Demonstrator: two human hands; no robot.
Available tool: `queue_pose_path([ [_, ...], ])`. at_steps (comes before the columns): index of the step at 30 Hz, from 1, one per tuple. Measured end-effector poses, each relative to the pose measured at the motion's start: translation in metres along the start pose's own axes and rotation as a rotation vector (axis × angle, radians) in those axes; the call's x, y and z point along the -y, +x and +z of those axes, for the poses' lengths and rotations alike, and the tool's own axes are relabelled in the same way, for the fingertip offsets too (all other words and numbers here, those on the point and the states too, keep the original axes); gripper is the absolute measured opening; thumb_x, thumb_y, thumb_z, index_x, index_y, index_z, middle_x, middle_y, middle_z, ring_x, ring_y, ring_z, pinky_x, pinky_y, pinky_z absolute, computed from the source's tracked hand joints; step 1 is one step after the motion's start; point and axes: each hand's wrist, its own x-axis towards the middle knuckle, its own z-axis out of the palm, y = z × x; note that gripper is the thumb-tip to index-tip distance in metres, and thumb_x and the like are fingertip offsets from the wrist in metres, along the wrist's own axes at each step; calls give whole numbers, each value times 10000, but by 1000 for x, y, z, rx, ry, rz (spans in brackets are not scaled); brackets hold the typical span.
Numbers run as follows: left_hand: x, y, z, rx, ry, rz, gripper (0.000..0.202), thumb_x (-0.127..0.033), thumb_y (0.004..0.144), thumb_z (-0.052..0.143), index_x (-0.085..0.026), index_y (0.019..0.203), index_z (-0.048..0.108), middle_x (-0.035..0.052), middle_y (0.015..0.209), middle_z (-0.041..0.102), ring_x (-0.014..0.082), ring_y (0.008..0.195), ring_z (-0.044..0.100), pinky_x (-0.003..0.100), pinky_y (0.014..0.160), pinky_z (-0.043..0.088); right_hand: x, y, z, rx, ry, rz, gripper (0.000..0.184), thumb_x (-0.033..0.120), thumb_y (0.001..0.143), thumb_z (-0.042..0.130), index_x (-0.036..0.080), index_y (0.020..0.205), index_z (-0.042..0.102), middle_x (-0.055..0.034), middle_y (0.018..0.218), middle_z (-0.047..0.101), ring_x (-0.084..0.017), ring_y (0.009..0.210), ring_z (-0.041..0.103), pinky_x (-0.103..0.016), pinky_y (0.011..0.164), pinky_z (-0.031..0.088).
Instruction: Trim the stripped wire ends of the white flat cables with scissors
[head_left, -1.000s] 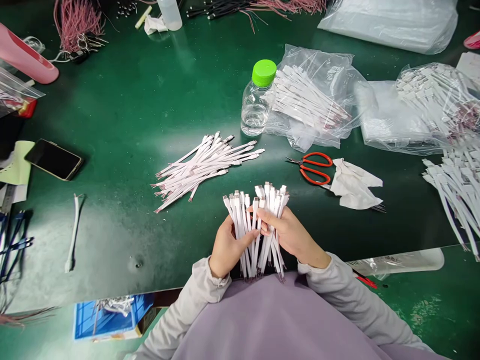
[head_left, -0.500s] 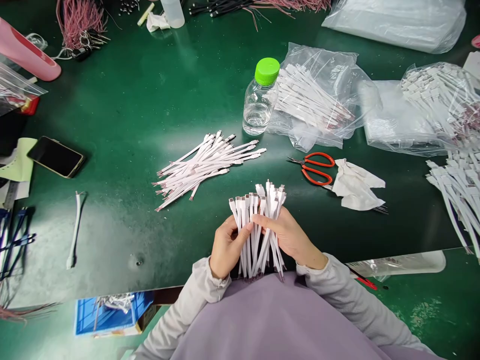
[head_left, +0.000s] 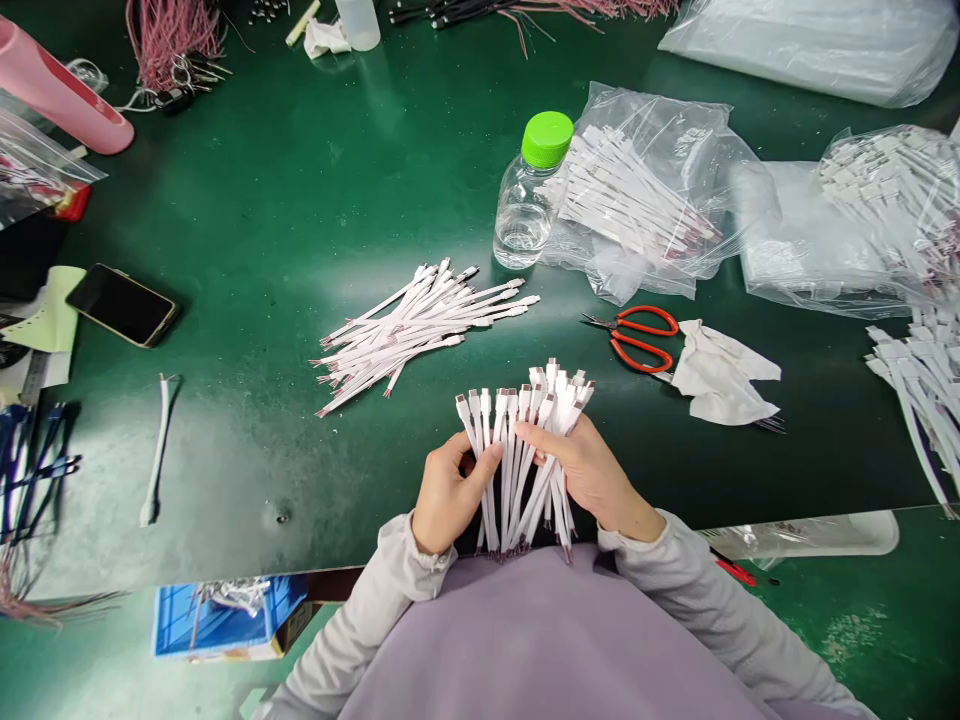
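the bundle of flat white cables with white rectangular metal-tipped plugs (head_left: 513, 485) is held in both hands at the near edge of the dark green smooth-topped table (head_left: 300, 200); clock positions are taken from this bundle, 12 being the far side. plug ends point to 12, stripped wire ends to 6, and the cables fan slightly.

the bare left hand (head_left: 448, 497), in a pale grey sleeve, is at 8 o'clock; its grip pinches the left portion of the bundle, thumb across the front. the bare right hand (head_left: 592, 477), likewise sleeved, is at 4 o'clock; its grip is closed about the right portion, one digit lying across the front of the cables. how the fingers behind are set cannot be told.

a loose pile of similar white cables (head_left: 424, 335) lies at 11 o'clock, near the bundle. the clear bottle with a bright green cap (head_left: 521, 220) stands upright at 12, just beside the transparent plastic bag (head_left: 701, 130) containing white cables, at 1. the orange-handled metal scissors (head_left: 643, 338) lie between 1 and 2, the crumpled white cloth (head_left: 724, 375) at 2. one single white cable (head_left: 157, 450) lies at 9, well apart.
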Motion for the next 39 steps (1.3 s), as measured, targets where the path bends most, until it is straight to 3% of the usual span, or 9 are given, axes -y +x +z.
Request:
queue_pose_path([
  [4,-5,1,-4,48,-3,-21,303,-416,821,619,-158,956,702,63,885,706,207,822,637,276,723,517,1,0,0,29,-26,-11,270,384,687,764,198,728,574,34,653,467,-106,588,383,-259,544,331],
  [7,-6,1,-3,62,-90,-47,291,-406,786,661,-168,950,700,57,884,706,180,745,629,232,579,501,3,-1,1,68,-30,-22,257,372,685,764,196,729,581,29,674,502,-118,621,424,-269,594,358],
  [11,-6,1,0,81,-193,-86,336,-413,767,678,-153,980,663,52,797,677,171,701,618,192,440,450,4,-1,3,83,-15,8,247,355,690,764,190,690,580,42,616,467,-100,572,375,-258,559,320],
  [18,-8,1,3,26,-233,-82,359,-442,801,626,-135,982,670,49,768,638,115,573,542,206,444,484,3,-2,9,27,-9,-74,196,348,723,738,200,822,657,-2,806,602,-141,700,498,-271,628,380],
  [23,-5,2,2,37,-192,-60,334,-454,805,620,-152,927,691,48,867,609,96,545,534,226,467,493,2,-2,8,-10,-93,-104,205,370,727,722,194,748,618,14,720,561,-123,623,436,-273,596,354],
  [28,-4,3,-1,55,-81,-13,381,-483,831,583,-151,650,625,-6,671,465,79,498,475,212,457,429,2,-1,8,10,-84,-108,182,349,738,714,193,747,622,12,716,550,-132,657,449,-278,633,374],
  [31,-3,4,-4,61,-41,-4,422,-472,845,573,-150,573,586,-10,622,431,79,519,435,201,469,388,3,-1,8,41,-38,-108,169,345,752,712,193,792,651,-3,772,587,-147,719,495,-292,694,406],
  [35,-3,5,-5,98,-90,-35,376,-462,833,597,-147,628,623,-8,629,469,71,489,431,205,454,366,1,-1,7,60,-24,-73,181,342,738,732,192,788,645,7,738,566,-128,665,471,-272,628,391],
  [39,-9,5,-2,93,-204,-85,327,-465,778,656,-143,825,688,8,673,580,77,468,453,218,446,411,-1,1,7,83,55,4,209,318,702,762,193,765,607,26,693,509,-105,606,413,-251,552,337],
])
